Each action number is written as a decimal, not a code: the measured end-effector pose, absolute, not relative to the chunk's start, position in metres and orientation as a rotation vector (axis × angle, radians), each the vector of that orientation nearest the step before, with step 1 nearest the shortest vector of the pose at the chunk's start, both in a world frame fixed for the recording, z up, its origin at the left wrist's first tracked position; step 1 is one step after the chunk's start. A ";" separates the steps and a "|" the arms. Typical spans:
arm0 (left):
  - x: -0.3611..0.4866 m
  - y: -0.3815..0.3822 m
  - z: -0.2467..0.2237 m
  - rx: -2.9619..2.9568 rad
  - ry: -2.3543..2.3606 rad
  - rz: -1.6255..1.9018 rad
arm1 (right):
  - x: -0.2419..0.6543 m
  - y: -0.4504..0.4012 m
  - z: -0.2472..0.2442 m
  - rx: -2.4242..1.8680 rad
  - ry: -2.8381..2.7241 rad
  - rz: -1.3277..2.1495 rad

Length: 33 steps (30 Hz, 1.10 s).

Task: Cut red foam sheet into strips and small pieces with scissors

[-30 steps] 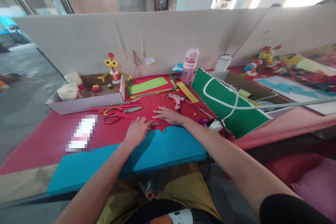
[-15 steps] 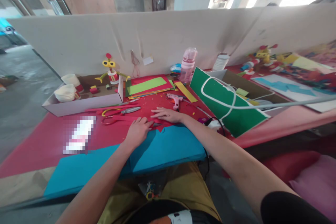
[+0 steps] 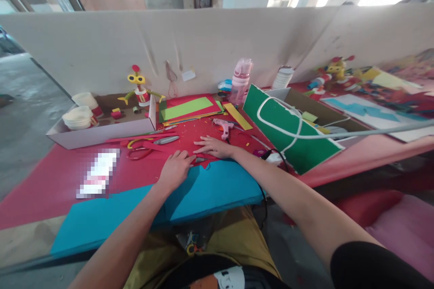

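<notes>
My left hand [image 3: 174, 170] rests on the red-covered table with its fingers lightly bent, lying over a red paper strip [image 3: 158, 147]. Just to its right, my right hand [image 3: 214, 146] lies palm down, fingers stretched and apart, on red paper. Between the hands a grey pointed tip [image 3: 200, 160] shows; what it belongs to is hidden. Left of my left hand lie scissors with red handles [image 3: 137, 154] and another pair with yellow handles [image 3: 135, 143]. A blue sheet [image 3: 217, 185] covers the table edge beneath my wrists.
Behind my right hand lies a pink glue gun [image 3: 223, 128]. Farther back are stacked coloured paper [image 3: 186, 110] and a pink bottle [image 3: 241, 79]. A box with paper cups [image 3: 101, 132] stands left, with a yellow-eyed figure [image 3: 139, 90]. A green board [image 3: 288, 131] leans at right.
The whole view has shifted slightly left and up. Both hands stay nearly in place on the red paper, with little visible movement relative to the table.
</notes>
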<state>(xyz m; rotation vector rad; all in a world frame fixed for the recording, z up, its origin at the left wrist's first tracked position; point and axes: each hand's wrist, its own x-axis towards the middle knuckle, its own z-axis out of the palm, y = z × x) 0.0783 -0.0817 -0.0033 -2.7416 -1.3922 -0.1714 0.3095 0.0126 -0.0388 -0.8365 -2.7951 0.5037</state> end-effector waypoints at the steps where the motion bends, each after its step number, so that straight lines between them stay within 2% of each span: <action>1: 0.078 -0.082 -0.004 -2.742 -1.385 -0.171 | 0.310 0.013 -0.039 -0.833 -2.795 0.506; 33: 0.083 -0.086 -0.001 -2.764 -1.454 -0.188 | 0.317 0.004 -0.041 -0.895 -2.747 0.492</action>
